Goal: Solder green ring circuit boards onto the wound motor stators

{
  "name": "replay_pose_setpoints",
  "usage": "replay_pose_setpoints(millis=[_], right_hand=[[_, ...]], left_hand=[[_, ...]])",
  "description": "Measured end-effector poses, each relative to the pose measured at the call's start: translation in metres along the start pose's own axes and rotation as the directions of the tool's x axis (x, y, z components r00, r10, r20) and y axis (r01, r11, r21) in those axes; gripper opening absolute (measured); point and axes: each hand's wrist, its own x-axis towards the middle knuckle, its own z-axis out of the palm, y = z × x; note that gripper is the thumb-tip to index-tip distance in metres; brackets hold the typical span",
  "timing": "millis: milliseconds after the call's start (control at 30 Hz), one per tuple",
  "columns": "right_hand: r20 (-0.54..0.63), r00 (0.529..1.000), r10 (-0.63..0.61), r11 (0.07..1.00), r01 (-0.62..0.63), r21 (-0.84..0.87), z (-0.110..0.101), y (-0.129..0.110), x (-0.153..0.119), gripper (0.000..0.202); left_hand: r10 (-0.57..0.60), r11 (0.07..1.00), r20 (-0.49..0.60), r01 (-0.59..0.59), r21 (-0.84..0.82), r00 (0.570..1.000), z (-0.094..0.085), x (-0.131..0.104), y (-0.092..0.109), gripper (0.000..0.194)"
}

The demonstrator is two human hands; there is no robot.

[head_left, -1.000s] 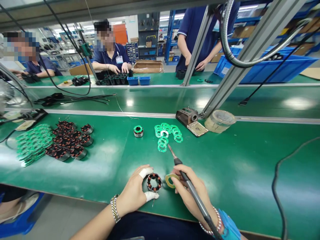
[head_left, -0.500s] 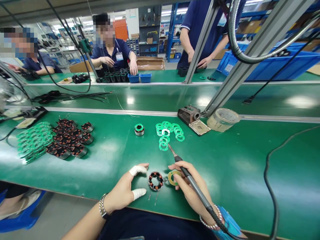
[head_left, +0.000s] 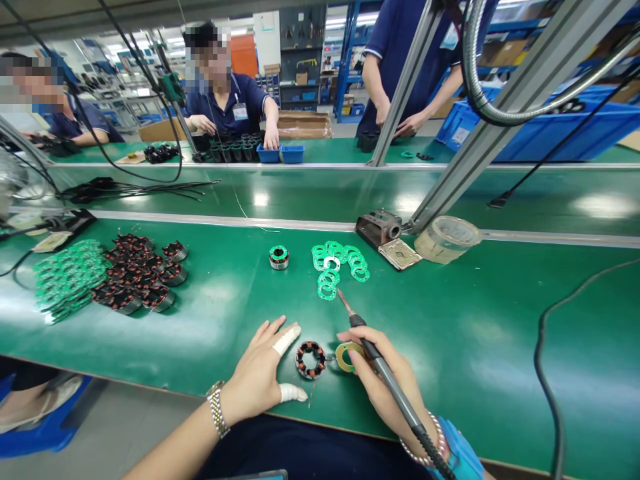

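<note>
A motor stator (head_left: 301, 363) with copper windings lies on the green bench top, a thin wire end trailing toward the near edge. My left hand (head_left: 260, 373), white wraps on its thumb and a finger, is open around the stator's left side, thumb at its lower edge. My right hand (head_left: 385, 380) grips a soldering iron (head_left: 397, 387), its tip pointing away toward the green ring boards (head_left: 327, 293). The same hand's fingertips hold a yellowish ring-shaped circuit board (head_left: 341, 360) just right of the stator; a short lead seems to join the two.
Another stator topped with a green ring (head_left: 279, 263) stands farther back. Piled stators (head_left: 135, 280) and stacked green boards (head_left: 67, 280) lie left. An iron stand (head_left: 379, 229) and a plastic tub (head_left: 447, 241) are behind, right. A black cable (head_left: 543, 360) crosses the right side. Co-workers sit or stand opposite.
My left hand has shifted right and closer to the stator, its thumb now over one trailing wire. The right hand, iron and yellowish board have hardly moved.
</note>
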Motion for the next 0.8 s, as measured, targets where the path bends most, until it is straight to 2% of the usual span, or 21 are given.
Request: replay_pose_setpoints(millis=[100, 167, 267, 333, 433, 567, 700, 800], right_hand=[[0.052, 0.985, 0.163, 0.963, -0.17, 0.211, 0.002, -0.006, -0.003, 0.023], [0.119, 0.959, 0.256, 0.88, -0.283, 0.381, 0.004, -0.01, -0.005, 0.029], [0.187, 0.944, 0.271, 0.762, -0.329, 0.557, 0.006, -0.013, -0.007, 0.037], [0.192, 0.954, 0.23, 0.74, -0.3, 0.603, 0.007, -0.011, -0.007, 0.042], [0.174, 0.97, 0.167, 0.793, -0.237, 0.562, 0.009, -0.007, -0.006, 0.038], [0.174, 0.978, 0.116, 0.86, -0.187, 0.474, 0.01, -0.005, -0.005, 0.032], [0.164, 0.982, 0.095, 0.966, -0.131, 0.222, 0.007, -0.002, -0.002, 0.031], [0.16, 0.987, 0.026, 0.997, -0.037, 0.07, 0.009, 0.001, 0.001, 0.036]], left_hand=[[0.005, 0.997, -0.014, -0.003, 0.073, 1.0, 0.009, 0.004, 0.01, 0.078], [-0.028, 0.996, -0.057, 0.033, 0.078, 0.998, 0.014, 0.006, 0.015, 0.067], [-0.047, 0.996, -0.09, 0.054, 0.074, 0.995, 0.018, 0.006, 0.019, 0.059], [-0.025, 0.997, -0.099, 0.032, 0.072, 0.995, 0.019, 0.005, 0.019, 0.063], [0.007, 0.998, -0.124, 0.002, 0.069, 0.992, 0.02, 0.005, 0.02, 0.068], [0.013, 0.998, -0.148, -0.002, 0.068, 0.989, 0.021, 0.005, 0.019, 0.059], [0.038, 0.998, -0.121, -0.032, 0.051, 0.992, 0.019, 0.006, 0.017, 0.056], [0.041, 0.999, -0.105, -0.038, 0.036, 0.994, 0.019, 0.006, 0.016, 0.056]])
